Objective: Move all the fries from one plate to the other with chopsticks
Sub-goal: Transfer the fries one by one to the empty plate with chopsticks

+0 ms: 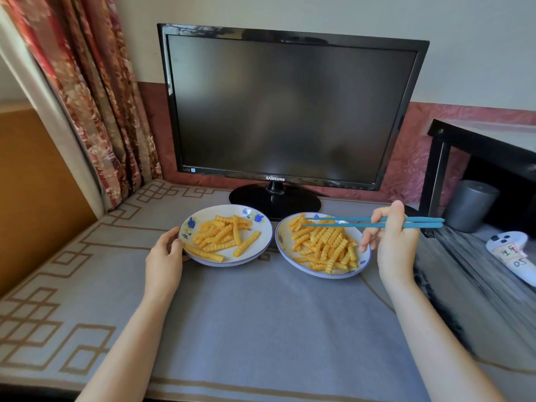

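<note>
Front-left of black Samsung monitor point(290, 108): white blue-flowered ceramic plate point(259, 247), rim gripped by left hand point(164, 256). Front-right: matching plate point(283, 242); right hand point(391, 242) pinches teal chopsticks point(342, 219), tips apart, over crinkle-cut yellow fries point(324, 245).

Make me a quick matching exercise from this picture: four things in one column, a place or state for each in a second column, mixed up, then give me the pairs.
Column one
1. chopsticks
2. left plate
3. right plate
4. monitor

Column two
A. gripped at its rim by the left hand
B. dark screen, behind both plates
C. teal, held in the right hand
D. carries the bigger heap of fries, with the stick tips over it

Pairs: 1-C, 2-A, 3-D, 4-B
</note>
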Demonstrator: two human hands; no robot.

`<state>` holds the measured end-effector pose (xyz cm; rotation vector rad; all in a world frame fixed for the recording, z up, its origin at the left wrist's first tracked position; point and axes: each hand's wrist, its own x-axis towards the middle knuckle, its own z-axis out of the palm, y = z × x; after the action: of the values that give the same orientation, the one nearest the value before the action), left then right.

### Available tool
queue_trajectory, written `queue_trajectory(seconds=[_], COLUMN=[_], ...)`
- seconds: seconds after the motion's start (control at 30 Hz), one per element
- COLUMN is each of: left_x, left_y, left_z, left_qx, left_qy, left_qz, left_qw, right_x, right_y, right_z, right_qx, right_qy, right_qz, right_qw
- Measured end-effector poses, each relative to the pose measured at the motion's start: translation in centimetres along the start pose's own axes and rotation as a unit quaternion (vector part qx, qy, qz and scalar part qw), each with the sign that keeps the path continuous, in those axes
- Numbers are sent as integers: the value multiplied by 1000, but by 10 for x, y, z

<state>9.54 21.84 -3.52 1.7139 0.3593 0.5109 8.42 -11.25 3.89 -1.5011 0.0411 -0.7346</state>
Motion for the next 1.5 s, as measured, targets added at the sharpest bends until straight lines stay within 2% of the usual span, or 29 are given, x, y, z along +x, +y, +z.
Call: queue_trajectory(seconds=[0.2,0.37,0.53,1.17,1.5], left_x=[-1,-1,-1,-3,-3], left_y=[1,0,0,3,3], left_z=[0,-1,-1,-1,-1], left_qx=[0,-6,-4,-1,1], left_qy=[-1,1,-3,-7,-2], left_qz=[3,3,1,0,-1], left_qw=[1000,1000,1000,1000,1000], right_x=[-3,0,3,-10,-17], right_y=[2,2,0,-1,-15], right_z=[4,2,2,19,21], right_qx=[-14,-6,-14,-82,16], right_qy=[-46,-34,-34,-125,-55], right_qz=[24,34,27,-18,6], right_qw=[999,999,999,989,998])
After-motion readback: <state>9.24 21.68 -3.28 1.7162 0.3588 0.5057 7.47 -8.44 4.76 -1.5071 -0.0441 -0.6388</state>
